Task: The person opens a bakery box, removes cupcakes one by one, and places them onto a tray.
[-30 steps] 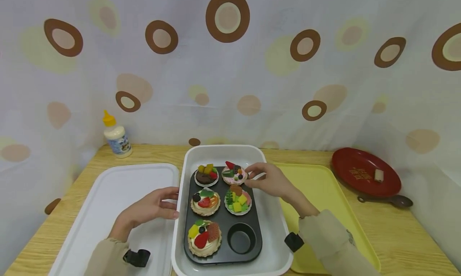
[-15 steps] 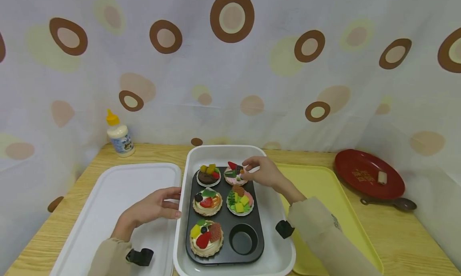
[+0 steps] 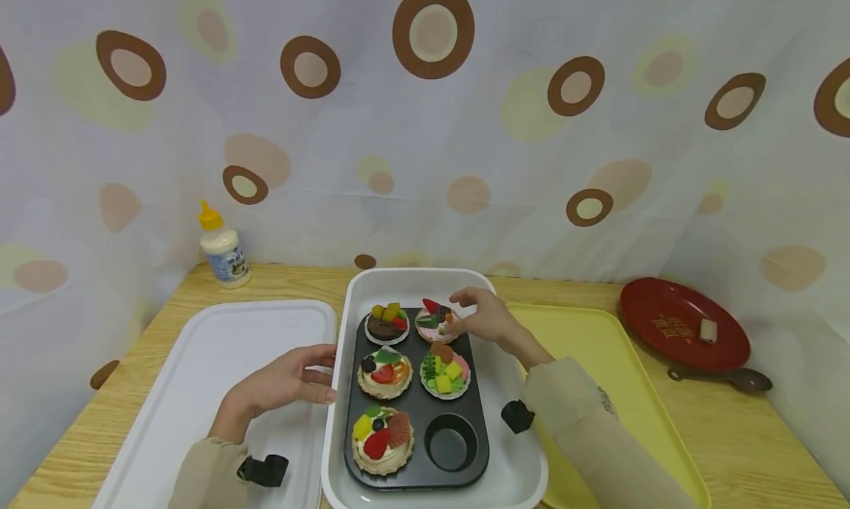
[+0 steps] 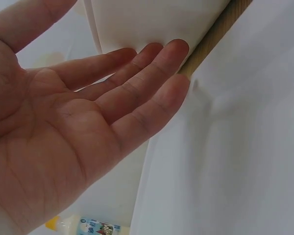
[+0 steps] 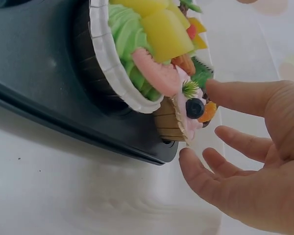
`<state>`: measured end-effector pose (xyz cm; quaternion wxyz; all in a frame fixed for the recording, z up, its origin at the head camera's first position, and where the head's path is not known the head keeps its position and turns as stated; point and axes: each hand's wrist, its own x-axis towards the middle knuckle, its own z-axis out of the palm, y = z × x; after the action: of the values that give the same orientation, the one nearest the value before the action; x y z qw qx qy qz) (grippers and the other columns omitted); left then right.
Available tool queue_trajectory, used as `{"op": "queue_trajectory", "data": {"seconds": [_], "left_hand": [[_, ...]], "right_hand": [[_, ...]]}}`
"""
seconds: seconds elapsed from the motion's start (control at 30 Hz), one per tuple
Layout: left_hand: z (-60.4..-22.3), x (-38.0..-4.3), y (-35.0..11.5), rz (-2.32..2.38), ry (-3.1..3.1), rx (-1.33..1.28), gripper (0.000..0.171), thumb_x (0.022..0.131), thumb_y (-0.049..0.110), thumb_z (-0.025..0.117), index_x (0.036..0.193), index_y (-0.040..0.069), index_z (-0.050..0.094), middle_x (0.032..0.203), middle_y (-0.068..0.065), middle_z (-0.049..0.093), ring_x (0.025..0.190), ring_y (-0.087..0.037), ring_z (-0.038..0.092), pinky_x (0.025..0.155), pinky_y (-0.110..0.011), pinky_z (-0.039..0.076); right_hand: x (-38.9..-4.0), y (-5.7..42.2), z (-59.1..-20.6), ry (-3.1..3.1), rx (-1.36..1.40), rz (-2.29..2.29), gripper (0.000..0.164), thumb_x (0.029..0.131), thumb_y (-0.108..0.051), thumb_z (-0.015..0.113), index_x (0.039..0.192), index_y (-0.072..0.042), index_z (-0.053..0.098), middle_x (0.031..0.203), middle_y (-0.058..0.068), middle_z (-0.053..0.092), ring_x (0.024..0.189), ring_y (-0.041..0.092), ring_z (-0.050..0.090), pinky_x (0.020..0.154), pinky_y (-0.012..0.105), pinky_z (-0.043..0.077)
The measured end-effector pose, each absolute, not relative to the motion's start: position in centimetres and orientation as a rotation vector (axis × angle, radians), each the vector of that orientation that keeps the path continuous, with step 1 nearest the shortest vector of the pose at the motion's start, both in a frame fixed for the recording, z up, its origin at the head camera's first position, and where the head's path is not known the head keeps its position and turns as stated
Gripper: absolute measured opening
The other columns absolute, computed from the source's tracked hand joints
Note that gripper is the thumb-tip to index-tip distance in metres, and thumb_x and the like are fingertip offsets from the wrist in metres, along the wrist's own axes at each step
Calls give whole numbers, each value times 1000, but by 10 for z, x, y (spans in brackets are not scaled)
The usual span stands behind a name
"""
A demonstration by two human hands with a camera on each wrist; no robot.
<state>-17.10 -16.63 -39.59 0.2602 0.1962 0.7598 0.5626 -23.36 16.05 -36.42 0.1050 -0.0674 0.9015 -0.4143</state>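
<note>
A dark muffin pan (image 3: 417,457) lies in a deep white bin (image 3: 514,465). My right hand (image 3: 488,316) is at the pan's far right cup, thumb and fingers apart at the right side of a pink-cream toy cupcake (image 5: 190,129). Nearer, in the same column, sits a green-cream cupcake (image 5: 122,29); the near right cup is empty. Down the left column are a chocolate cupcake (image 3: 384,329) and two fruit-topped cream tarts, the middle tart (image 3: 385,374) and the near tart (image 3: 381,442). My left hand (image 4: 83,117) has its fingers extended, fingertips right at the bin's left wall.
A white tray (image 3: 199,391) lies on the left and a yellow tray (image 3: 598,361) on the right. At the far right are a red plate (image 3: 664,302) with a small pale block (image 3: 708,330) and a dark spoon (image 3: 747,379). A yellow-capped bottle (image 3: 227,258) stands back left.
My right hand has shifted slightly forward and left, its fingertips now overlapping the pink cupcake's right side. The head view has turned slightly left. My left hand stays beside the bin.
</note>
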Motion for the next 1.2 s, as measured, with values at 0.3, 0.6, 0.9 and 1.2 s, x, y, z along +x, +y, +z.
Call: {"op": "queue_trajectory", "data": {"seconds": [0.3,0.6,0.9,1.2], "left_hand": [[-396,-171,-167,1528,2062,519,75,84,11,71,144,-9,31,134,-27,48,117,-40,54,94,-48,48],[-397,-171,-166,1511,2090,500,76,83,12,72,144,-8,32,134,-26,48,116,-39,55,94,-50,48],[-397,-170,-166,1519,2085,491,75,83,12,71,144,-8,32,134,-26,48,116,-39,55,96,-51,46],[-397,-170,-166,1512,2098,490,74,83,13,71,144,-7,34,134,-25,49,116,-38,55,96,-53,45]], "right_hand": [[-241,155,-376,2617,-193,-1159,67,72,-12,82,129,3,52,128,22,52,116,35,50,94,49,46],[-241,149,-377,2656,-191,-1070,67,69,-10,81,130,2,53,126,21,53,108,32,52,90,45,49],[-242,145,-380,2712,-225,-979,68,70,-15,83,129,1,54,121,19,55,105,31,51,87,43,49],[-244,146,-383,2739,-232,-941,67,70,-18,83,128,0,55,117,17,56,101,30,51,83,43,50]]}}
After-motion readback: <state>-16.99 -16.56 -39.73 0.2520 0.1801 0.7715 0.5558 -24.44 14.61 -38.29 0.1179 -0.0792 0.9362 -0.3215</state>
